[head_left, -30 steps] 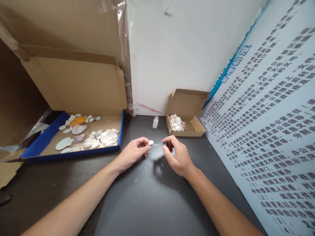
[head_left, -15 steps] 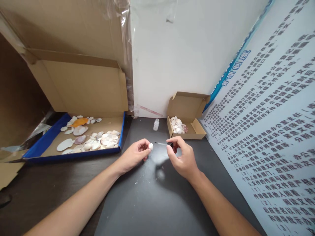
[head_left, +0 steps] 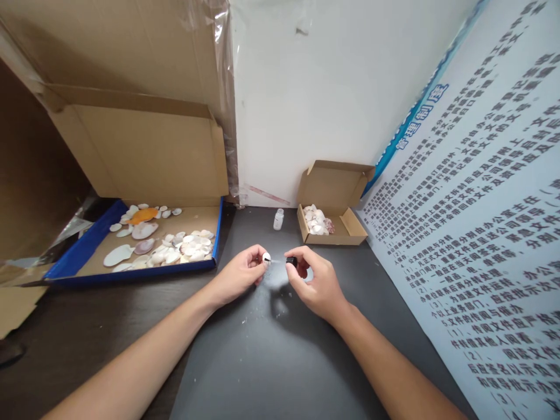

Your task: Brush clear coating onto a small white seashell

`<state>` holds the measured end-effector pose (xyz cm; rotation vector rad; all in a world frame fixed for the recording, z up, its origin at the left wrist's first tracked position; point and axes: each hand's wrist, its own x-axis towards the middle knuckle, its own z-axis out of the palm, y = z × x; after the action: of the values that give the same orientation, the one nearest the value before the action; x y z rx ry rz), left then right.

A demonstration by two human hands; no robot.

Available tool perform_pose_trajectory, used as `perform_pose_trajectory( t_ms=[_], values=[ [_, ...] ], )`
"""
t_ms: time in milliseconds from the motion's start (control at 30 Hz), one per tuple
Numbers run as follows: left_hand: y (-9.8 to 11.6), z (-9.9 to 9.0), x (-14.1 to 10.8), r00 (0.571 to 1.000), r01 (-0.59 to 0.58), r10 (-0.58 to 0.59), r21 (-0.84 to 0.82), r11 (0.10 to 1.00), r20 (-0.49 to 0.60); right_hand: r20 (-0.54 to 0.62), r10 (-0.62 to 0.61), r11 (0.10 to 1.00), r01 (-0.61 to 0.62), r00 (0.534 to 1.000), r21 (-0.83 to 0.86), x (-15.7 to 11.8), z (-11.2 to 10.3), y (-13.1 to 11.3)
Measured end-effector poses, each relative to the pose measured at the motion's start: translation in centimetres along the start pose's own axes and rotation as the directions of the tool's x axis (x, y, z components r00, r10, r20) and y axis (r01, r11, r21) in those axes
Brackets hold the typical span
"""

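Between thumb and fingers my left hand (head_left: 242, 272) pinches a small white seashell (head_left: 266, 257). My right hand (head_left: 317, 280) grips the black cap of a small applicator brush (head_left: 291, 261). The brush's thin clear stem points left, and its dark tip lies against the shell. Beyond both hands a small clear glass bottle (head_left: 279, 220) with a white label stands upright on the dark table.
At the left an open blue-edged cardboard box (head_left: 199, 216) holds many pale shells and an orange one (head_left: 143, 216). A smaller open cardboard box (head_left: 336, 239) with white shells (head_left: 315, 221) sits back right. A printed poster (head_left: 481, 233) flanks the right side.
My right hand has moved left with the brush, bringing its tip from a short gap to the shell. My left hand has stayed almost in place, the shell turned slightly.
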<state>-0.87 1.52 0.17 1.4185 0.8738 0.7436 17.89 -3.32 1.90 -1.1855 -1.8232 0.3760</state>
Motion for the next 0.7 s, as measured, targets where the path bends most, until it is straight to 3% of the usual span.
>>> perform_pose_trajectory(
  t_ms=[500, 700],
  values=[
    [0.41, 0.11, -0.41, 1.000, -0.001, 0.001, -0.026, 1.000, -0.004, -0.029, 0.063, 0.998, -0.062, 0.998, 0.032, 0.01, -0.20, 0.09],
    [0.24, -0.78, -0.73, 0.995, 0.060, -0.053, -0.090, 0.994, 0.082, -0.054, 0.080, 0.991, -0.073, 0.995, 0.111, -0.41, 0.02, 0.22]
  ],
)
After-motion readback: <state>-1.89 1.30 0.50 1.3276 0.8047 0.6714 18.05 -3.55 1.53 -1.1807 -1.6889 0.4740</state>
